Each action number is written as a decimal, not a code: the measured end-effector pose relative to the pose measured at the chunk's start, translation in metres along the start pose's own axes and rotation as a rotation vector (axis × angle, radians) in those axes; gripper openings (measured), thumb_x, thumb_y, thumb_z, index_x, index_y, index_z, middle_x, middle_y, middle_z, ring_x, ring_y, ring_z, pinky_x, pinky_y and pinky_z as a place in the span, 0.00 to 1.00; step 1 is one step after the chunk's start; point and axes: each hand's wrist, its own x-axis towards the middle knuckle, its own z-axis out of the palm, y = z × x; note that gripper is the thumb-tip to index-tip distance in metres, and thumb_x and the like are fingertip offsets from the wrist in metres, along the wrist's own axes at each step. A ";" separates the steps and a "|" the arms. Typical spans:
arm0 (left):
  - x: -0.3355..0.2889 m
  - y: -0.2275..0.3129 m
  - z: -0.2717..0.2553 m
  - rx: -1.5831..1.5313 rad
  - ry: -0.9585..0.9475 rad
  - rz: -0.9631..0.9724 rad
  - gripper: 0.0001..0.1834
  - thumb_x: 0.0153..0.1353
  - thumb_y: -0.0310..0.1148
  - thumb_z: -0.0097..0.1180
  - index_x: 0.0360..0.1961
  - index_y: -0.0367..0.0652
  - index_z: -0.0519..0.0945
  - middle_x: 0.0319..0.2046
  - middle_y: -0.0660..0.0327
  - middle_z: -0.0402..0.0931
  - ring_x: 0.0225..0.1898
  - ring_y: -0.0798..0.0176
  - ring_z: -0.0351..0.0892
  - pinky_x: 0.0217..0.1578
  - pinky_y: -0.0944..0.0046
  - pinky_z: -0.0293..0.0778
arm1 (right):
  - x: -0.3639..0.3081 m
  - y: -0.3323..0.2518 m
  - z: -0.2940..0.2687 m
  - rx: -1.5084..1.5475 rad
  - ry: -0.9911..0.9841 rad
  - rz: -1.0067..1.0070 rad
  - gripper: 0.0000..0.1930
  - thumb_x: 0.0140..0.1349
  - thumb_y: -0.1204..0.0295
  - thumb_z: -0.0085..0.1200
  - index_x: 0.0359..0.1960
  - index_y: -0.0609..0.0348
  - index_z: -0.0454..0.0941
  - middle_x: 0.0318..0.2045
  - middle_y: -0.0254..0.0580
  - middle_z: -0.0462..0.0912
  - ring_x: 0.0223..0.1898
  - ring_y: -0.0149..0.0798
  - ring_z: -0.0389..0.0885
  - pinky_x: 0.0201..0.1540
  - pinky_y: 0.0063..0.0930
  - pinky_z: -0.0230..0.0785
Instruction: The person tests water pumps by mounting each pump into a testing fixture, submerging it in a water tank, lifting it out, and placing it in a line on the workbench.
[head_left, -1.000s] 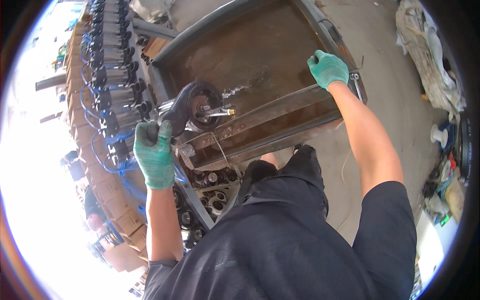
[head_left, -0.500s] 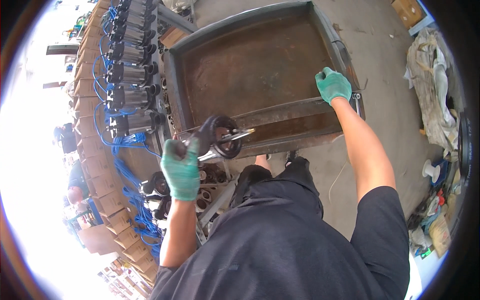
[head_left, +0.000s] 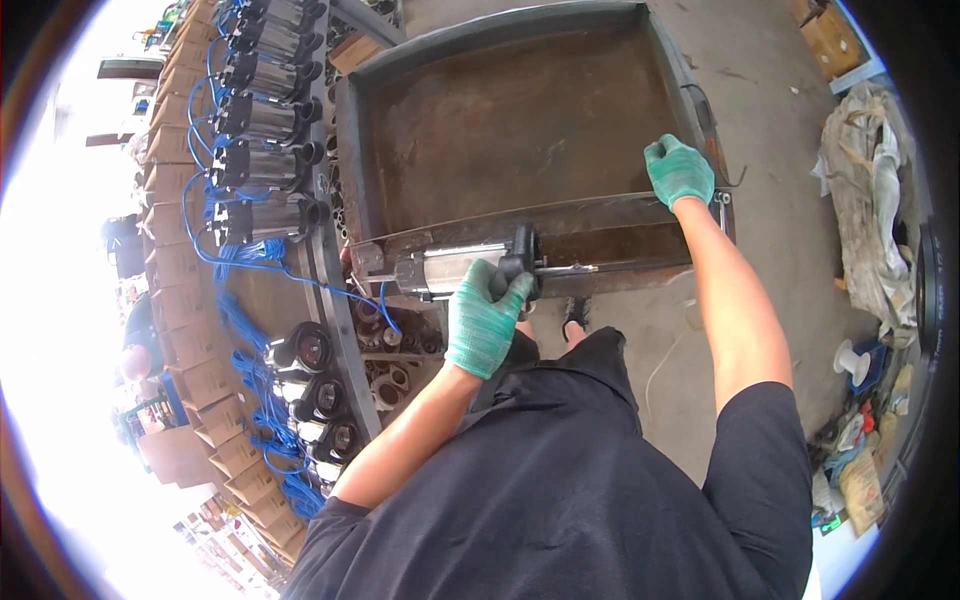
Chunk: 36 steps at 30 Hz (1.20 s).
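My left hand [head_left: 485, 315], in a green knitted glove, is closed round the black right end of an electric pump motor [head_left: 462, 265]. The motor lies sideways over the near strip of a brown, rusty metal tray [head_left: 500, 130]. Its body is a shiny steel cylinder with black ends, and a thin shaft [head_left: 570, 269] sticks out to the right. A short blue cable [head_left: 385, 300] hangs at its left end. My right hand [head_left: 682, 172], also gloved in green, is curled closed at the tray's right side; whatever it may hold is hidden. A small metal fitting [head_left: 723, 198] sits just beside it.
On the left, a rack holds a row of similar motors [head_left: 262, 165] with blue cables [head_left: 240, 255]. More motors [head_left: 318, 395] stand nearer me, beside a line of cardboard boxes [head_left: 190, 330]. Pale sacking [head_left: 865, 200] and a white spool [head_left: 850, 362] lie at the right.
My left hand has swung the motor rightward from the tray's left corner, turning it lengthwise along the near strip. My right hand keeps nearly the same place by the tray's right side.
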 end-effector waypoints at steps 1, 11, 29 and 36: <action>0.000 -0.002 -0.003 0.027 -0.024 0.046 0.14 0.65 0.28 0.69 0.31 0.37 0.73 0.24 0.66 0.73 0.27 0.75 0.71 0.28 0.68 0.73 | 0.001 0.000 0.001 0.017 0.025 -0.002 0.18 0.69 0.52 0.47 0.45 0.47 0.83 0.42 0.53 0.88 0.46 0.59 0.85 0.50 0.54 0.77; 0.027 -0.082 -0.155 0.226 0.372 0.254 0.13 0.67 0.32 0.65 0.49 0.39 0.80 0.42 0.57 0.84 0.41 0.63 0.81 0.47 0.61 0.78 | 0.006 0.005 -0.002 0.060 -0.022 0.011 0.21 0.68 0.47 0.48 0.48 0.45 0.84 0.46 0.52 0.87 0.50 0.60 0.84 0.52 0.54 0.75; 0.131 -0.138 -0.264 0.303 -0.369 0.056 0.32 0.77 0.54 0.51 0.60 0.30 0.79 0.43 0.61 0.84 0.45 0.68 0.75 0.55 0.64 0.72 | -0.191 -0.193 -0.013 -0.049 -0.002 -0.624 0.10 0.62 0.64 0.57 0.40 0.53 0.84 0.40 0.45 0.86 0.46 0.49 0.84 0.52 0.44 0.76; 0.134 -0.140 -0.249 0.057 -0.343 -0.342 0.25 0.76 0.51 0.54 0.38 0.37 0.87 0.19 0.66 0.75 0.19 0.70 0.71 0.22 0.65 0.67 | -0.188 -0.198 -0.012 -0.025 0.002 -0.583 0.07 0.61 0.65 0.58 0.35 0.51 0.84 0.36 0.43 0.87 0.43 0.49 0.84 0.50 0.45 0.77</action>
